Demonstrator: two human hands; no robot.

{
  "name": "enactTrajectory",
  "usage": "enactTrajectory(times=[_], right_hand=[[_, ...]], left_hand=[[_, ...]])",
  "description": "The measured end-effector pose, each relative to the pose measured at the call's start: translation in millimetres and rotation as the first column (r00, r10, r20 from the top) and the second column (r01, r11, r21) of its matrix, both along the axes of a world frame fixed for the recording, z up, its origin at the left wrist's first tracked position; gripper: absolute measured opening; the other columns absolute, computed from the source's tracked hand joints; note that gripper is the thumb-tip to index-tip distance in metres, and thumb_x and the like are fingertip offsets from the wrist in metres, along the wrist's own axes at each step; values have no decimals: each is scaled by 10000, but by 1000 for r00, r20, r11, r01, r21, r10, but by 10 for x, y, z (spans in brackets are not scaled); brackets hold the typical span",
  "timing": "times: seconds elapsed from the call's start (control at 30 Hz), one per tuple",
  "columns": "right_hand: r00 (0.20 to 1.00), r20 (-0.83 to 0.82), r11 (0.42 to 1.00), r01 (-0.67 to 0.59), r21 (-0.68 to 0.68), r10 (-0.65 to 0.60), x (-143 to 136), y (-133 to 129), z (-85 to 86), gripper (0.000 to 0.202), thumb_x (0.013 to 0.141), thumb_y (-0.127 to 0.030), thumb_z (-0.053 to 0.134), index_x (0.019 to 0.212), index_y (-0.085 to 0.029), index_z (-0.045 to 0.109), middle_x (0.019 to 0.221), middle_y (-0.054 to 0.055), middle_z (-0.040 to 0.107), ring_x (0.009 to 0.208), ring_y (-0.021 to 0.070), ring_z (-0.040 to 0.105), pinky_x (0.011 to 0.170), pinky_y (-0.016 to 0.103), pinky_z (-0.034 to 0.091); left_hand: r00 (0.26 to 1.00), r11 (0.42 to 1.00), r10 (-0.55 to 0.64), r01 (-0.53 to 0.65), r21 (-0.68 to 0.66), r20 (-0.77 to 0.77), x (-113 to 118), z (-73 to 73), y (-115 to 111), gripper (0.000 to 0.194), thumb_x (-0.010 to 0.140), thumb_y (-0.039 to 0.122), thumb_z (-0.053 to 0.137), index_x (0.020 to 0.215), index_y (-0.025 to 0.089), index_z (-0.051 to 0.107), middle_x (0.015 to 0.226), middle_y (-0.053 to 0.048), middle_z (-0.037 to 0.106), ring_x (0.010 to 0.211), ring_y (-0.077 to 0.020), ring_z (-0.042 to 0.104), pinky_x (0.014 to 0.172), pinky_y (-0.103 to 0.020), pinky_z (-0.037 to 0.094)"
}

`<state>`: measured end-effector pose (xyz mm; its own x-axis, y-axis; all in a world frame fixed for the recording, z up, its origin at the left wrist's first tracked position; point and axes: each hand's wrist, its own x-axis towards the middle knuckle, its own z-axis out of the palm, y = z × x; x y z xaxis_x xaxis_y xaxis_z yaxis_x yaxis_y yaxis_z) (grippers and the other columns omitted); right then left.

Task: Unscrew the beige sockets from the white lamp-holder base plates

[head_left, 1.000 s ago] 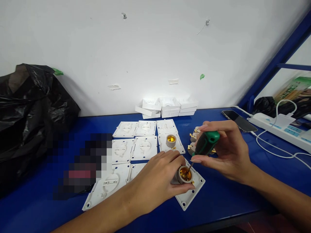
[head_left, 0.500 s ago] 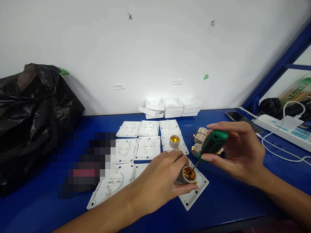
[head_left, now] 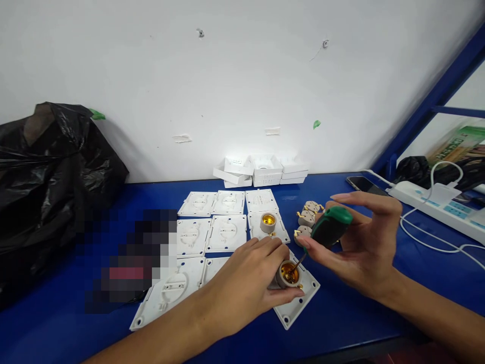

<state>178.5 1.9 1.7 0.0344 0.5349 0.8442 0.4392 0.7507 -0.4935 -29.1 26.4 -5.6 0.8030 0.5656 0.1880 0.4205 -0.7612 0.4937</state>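
My left hand (head_left: 252, 280) is closed round a lamp socket (head_left: 281, 275) with a brass-coloured inside, holding it on a white square plate (head_left: 303, 293). In my right hand (head_left: 366, 242) is a screwdriver (head_left: 331, 230) with a green and black handle. Its shaft slants down to the left, and the tip is inside the socket. Thumb and fingers pinch the handle, with the index finger raised off it. Just behind, another lamp socket (head_left: 269, 222) stands on a white plate (head_left: 282, 235). Several loose sockets (head_left: 306, 217) lie beyond the screwdriver, partly hidden by my right hand.
Several white plates (head_left: 227, 233) lie in rows on the blue table (head_left: 341, 328). White box covers (head_left: 266, 167) are stacked against the wall. A black plastic bag (head_left: 56, 202) stands at left. At right are a phone (head_left: 366, 185), a power strip (head_left: 435, 205) and white cables (head_left: 428, 230).
My right fingers have shifted on the screwdriver handle, the index finger now lifted away from it. The handle leans further right. My left hand stays on the socket; the whole view has shifted slightly.
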Motion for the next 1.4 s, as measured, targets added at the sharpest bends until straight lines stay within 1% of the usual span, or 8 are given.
enactTrajectory(times=[0.2,0.4,0.57,0.7,0.87,1.07,1.27,1.4], right_hand=[[955,149,967,-249,-58,255,106,33,-21,670,858,-124,747,1417,-360,463,1057,44,646,823,220,679,678,425,612],[985,103,987,-144,66,137,-15,163,-58,681,832,-95,763,1398,-338,474,983,4,576,758,174,645,634,361,568],[970,205,992,-122,-41,128,-99,271,61,526,912,-189,719,1371,-315,493,955,-16,583,665,128,562,565,311,484],[981,124,982,-164,96,151,-122,305,50,563,851,-121,772,1327,-305,536,847,-37,540,710,153,515,592,322,449],[981,37,976,-194,100,191,-95,191,-22,626,823,-18,752,1365,-274,573,1017,23,621,847,187,586,665,362,500],[897,94,902,-429,-45,431,-89,34,-54,620,955,-48,527,1542,-205,406,1240,104,621,1088,250,638,831,455,552],[975,-32,971,-218,93,222,-133,94,-106,672,809,9,731,1374,-312,559,1085,27,590,846,189,580,717,392,497],[962,-73,960,-268,-79,262,-136,75,-160,573,970,-104,559,1499,-294,448,1117,70,584,921,212,601,716,395,527]], left_hand=[[1000,1000,-1,1,0,-9,-2,0,10,369,906,479,778,1072,185,628,1059,-54,683,953,-267,662,859,-427,542],[999,1000,14,-14,24,29,-1,-12,9,361,893,467,796,1020,184,611,1041,-43,694,946,-264,663,850,-418,527],[997,997,55,-58,44,62,21,-20,1,347,858,429,839,915,191,594,954,-29,700,887,-253,667,801,-384,515],[994,993,99,-102,62,56,32,-30,-23,367,841,443,851,937,186,607,947,-35,703,834,-250,662,786,-398,519],[994,989,110,-111,94,20,42,-9,-45,364,852,451,839,940,181,611,956,-37,710,839,-258,671,804,-424,528],[996,988,81,-77,132,-27,21,12,-55,363,882,445,813,1040,184,617,1025,-33,718,901,-273,684,834,-450,542],[992,960,52,-19,281,-111,9,42,-46,378,924,509,748,1014,174,599,1004,-42,727,888,-276,712,797,-450,569],[971,942,57,24,335,-230,6,74,-36,364,978,545,646,916,193,575,888,-12,737,732,-266,731,612,-406,545]])
